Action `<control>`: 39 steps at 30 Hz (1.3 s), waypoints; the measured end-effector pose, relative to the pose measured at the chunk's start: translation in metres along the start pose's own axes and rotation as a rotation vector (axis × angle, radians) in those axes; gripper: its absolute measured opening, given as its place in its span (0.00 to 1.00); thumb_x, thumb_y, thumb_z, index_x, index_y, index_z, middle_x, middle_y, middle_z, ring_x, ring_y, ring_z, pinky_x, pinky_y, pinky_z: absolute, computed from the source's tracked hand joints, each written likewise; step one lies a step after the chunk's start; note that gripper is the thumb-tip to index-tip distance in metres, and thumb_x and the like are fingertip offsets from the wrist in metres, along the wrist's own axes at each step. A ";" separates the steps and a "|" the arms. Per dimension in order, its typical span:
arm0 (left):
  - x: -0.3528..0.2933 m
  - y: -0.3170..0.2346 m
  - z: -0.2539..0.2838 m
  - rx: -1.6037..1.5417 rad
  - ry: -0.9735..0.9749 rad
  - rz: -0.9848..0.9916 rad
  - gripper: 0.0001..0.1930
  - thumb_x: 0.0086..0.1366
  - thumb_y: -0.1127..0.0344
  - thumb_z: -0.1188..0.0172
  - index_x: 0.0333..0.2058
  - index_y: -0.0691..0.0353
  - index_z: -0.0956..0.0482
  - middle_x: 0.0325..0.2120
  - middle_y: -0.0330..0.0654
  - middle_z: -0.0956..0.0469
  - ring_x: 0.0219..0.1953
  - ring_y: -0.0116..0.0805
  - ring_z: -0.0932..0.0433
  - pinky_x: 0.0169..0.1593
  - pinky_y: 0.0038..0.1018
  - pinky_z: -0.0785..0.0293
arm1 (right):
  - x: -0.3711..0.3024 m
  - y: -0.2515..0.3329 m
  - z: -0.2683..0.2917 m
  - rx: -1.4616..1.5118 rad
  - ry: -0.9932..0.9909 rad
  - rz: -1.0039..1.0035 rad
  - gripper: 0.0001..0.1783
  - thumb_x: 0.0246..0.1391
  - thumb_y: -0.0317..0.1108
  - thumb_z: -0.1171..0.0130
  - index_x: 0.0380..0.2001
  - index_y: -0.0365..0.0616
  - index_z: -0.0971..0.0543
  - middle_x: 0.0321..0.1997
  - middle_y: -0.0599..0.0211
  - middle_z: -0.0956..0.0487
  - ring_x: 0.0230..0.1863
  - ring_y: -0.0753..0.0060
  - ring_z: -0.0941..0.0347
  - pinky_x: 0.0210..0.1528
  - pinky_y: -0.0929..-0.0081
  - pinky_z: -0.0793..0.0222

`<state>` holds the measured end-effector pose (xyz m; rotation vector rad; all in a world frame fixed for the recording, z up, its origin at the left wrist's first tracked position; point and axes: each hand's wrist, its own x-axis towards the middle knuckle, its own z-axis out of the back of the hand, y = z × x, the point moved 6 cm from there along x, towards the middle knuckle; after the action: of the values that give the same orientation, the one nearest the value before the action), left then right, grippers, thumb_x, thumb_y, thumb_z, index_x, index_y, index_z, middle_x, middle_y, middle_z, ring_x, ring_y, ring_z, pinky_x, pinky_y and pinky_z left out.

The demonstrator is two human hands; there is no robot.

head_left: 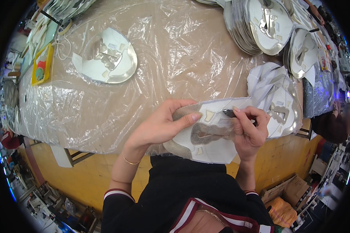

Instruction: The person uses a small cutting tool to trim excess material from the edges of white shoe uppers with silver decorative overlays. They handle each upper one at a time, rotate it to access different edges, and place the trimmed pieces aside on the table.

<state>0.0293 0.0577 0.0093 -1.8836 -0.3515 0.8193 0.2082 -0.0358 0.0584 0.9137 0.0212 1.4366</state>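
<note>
A white and grey-beige shoe upper, spread flat, is held up at the table's near edge. Its left end is pinched in my left hand, thumb on top and fingers behind. My right hand is closed round a slim black pen-like tool, whose pointed tip meets the upper near a pale cut-out patch. Whether that tip is a pen or a blade is too small to tell. Right of my hands lies a pile of similar uppers, partly wrapped in clear plastic. Another single upper rests at the far left.
Clear plastic sheeting covers the table. Tall stacks of uppers stand at the far right. A yellow tray with red and green items sits at the left edge. Cardboard boxes and an orange bundle are on the floor behind.
</note>
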 end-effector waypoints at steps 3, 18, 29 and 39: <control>0.000 -0.003 -0.001 -0.053 0.007 -0.013 0.16 0.67 0.63 0.38 0.46 0.72 0.21 0.37 0.39 0.18 0.38 0.20 0.24 0.43 0.21 0.26 | 0.002 0.002 0.002 -0.063 0.049 0.054 0.17 0.42 0.31 0.28 0.40 0.53 0.14 0.34 0.76 0.22 0.30 0.78 0.31 0.41 0.72 0.48; 0.002 0.003 0.001 0.036 0.018 -0.057 0.16 0.67 0.63 0.39 0.47 0.71 0.21 0.36 0.42 0.17 0.38 0.22 0.24 0.43 0.22 0.26 | -0.002 0.002 -0.005 -0.081 0.052 0.072 0.17 0.44 0.29 0.29 0.42 0.52 0.14 0.36 0.73 0.22 0.31 0.77 0.30 0.41 0.71 0.47; 0.044 0.018 -0.003 0.998 -0.366 -0.458 0.24 0.57 0.60 0.34 0.52 0.62 0.25 0.49 0.49 0.26 0.53 0.47 0.28 0.54 0.38 0.31 | -0.047 -0.076 -0.040 0.693 -0.190 -0.795 0.16 0.67 0.29 0.50 0.53 0.32 0.24 0.48 0.67 0.25 0.48 0.80 0.30 0.55 0.82 0.38; 0.096 0.028 -0.027 0.715 -0.062 -0.270 0.15 0.55 0.59 0.31 0.39 0.61 0.16 0.29 0.48 0.20 0.34 0.47 0.20 0.39 0.33 0.25 | -0.032 -0.065 -0.022 0.454 0.087 -0.598 0.16 0.59 0.27 0.40 0.51 0.37 0.22 0.43 0.70 0.28 0.38 0.84 0.32 0.41 0.87 0.35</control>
<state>0.1143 0.0813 -0.0450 -1.1197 -0.2906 0.6969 0.2444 -0.0428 -0.0074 1.0917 0.6550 0.9162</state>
